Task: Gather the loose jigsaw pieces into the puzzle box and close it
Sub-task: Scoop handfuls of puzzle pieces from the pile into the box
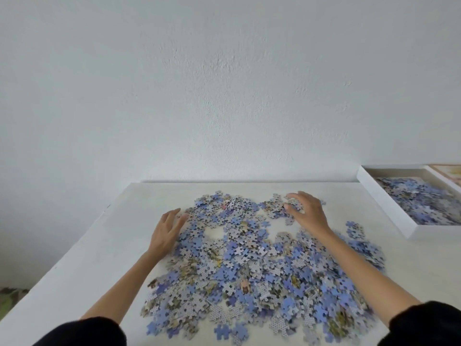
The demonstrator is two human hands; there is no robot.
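Meanwhile, left hand (166, 232) lies flat beside the pieces (249, 260); right hand (307, 211) curls over some, grip unclear. Light, loose, they likely want scooping from the pile's edges.

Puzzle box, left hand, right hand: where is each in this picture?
puzzle box (381, 199), head view, on its white side wall.
left hand (166, 233), head view, back of the hand.
right hand (309, 213), head view, back of the hand.

Left hand (166, 232), right hand (308, 212), jigsaw pieces (249, 265)
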